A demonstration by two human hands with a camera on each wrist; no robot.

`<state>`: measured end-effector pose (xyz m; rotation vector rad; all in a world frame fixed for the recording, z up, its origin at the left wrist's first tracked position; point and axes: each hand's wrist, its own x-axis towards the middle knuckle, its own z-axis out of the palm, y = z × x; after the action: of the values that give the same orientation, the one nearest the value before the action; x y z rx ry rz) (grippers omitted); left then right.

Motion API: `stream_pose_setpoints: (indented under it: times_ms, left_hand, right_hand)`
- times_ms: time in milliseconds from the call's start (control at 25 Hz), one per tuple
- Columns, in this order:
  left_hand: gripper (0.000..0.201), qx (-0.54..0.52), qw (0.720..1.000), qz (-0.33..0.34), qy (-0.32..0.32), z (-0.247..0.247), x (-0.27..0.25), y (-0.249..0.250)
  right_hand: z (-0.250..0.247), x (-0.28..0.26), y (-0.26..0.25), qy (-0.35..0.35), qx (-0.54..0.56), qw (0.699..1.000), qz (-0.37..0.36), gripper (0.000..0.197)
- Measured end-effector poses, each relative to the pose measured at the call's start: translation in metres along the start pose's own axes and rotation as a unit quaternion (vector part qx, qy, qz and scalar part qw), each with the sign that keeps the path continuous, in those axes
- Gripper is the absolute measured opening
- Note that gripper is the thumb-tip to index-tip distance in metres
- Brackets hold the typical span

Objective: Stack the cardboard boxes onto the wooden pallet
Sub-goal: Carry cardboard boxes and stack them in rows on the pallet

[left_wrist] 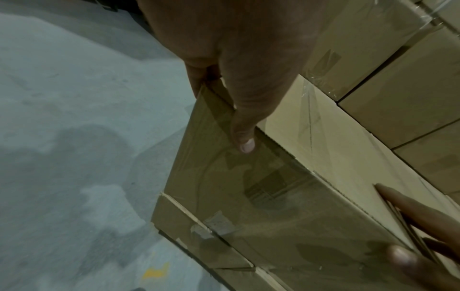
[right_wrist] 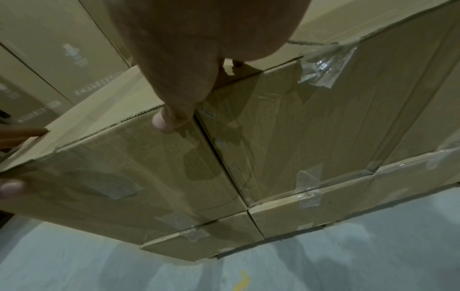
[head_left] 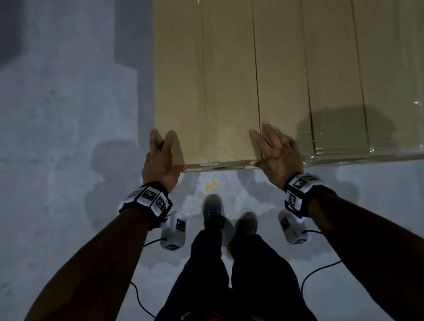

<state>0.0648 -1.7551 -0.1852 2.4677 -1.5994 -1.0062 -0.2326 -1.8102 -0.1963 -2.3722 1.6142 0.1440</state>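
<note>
My left hand at 9 o'clock, right hand at 3 o'clock, clasping near corners of top cardboard box: fingers lie straight on lid, thumbs press front face. Box sits at left end of stacked row, touching neighbour box on right. Pallet not visible under stack. Step, I judge: seating box flush. Next: push toward 12 o'clock, align front edge. Bare concrete floor open at 9 and 6 o'clock; my shoes near stack.
</note>
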Motion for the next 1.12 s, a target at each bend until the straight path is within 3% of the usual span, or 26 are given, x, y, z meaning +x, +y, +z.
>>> stream_pose_setpoints:
  times_ms: [440,720,920,1120]
  left_hand:
    - [0.092,-0.004,1.000,0.008,0.006,0.002,0.004,-0.002]
    - [0.093,0.047,0.998,-0.001,-0.031,0.002,0.001,0.004]
    - [0.094,0.106,0.994,0.000,-0.019,0.002,0.000,0.010]
    - [0.087,0.182,0.983,0.021,-0.022,-0.005,-0.014,0.036]
  right_hand:
    - [0.001,0.006,-0.004,-0.049,-0.011,0.998,0.030,0.080]
    - [0.006,0.005,-0.003,-0.110,-0.015,0.993,0.038,0.081]
    - [-0.001,0.004,-0.005,-0.101,-0.039,0.994,0.013,0.087]
    - [-0.036,0.010,0.004,-0.185,0.031,0.982,0.009,0.081]
